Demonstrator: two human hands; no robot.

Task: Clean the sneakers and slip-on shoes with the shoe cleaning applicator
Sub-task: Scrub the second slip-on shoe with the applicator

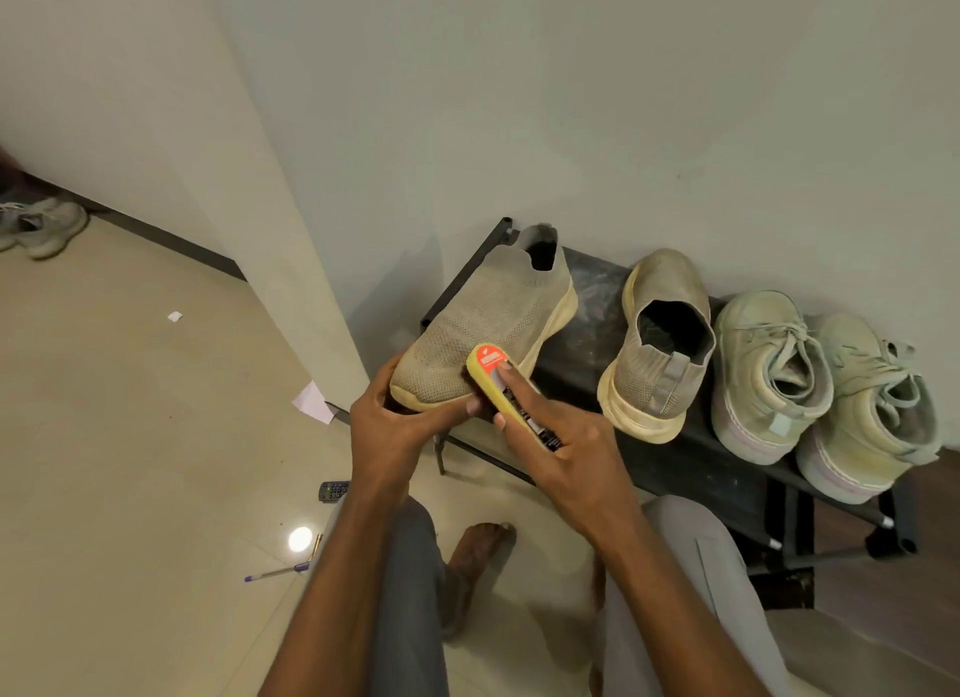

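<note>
A beige knit slip-on shoe (pixel 488 312) lies on its side at the left end of the black rack (pixel 587 333). My left hand (pixel 395 421) grips its toe from below. My right hand (pixel 561 436) holds the yellow shoe cleaning applicator (pixel 493 379), index finger along its top, its end pressed against the shoe's toe area. The second slip-on shoe (pixel 654 353) stands on the rack with its heel toward me. Two pale green lace-up sneakers (pixel 769 369) (pixel 872 416) stand side by side at the rack's right end.
The rack stands against a pale wall, beside a wall corner (pixel 291 281). On the tiled floor lie a remote control (pixel 333 490), a purple pen (pixel 278 572) and paper scraps (pixel 311 403). Another pair of shoes (pixel 41 226) sits far left. My bare foot (pixel 475 556) is below.
</note>
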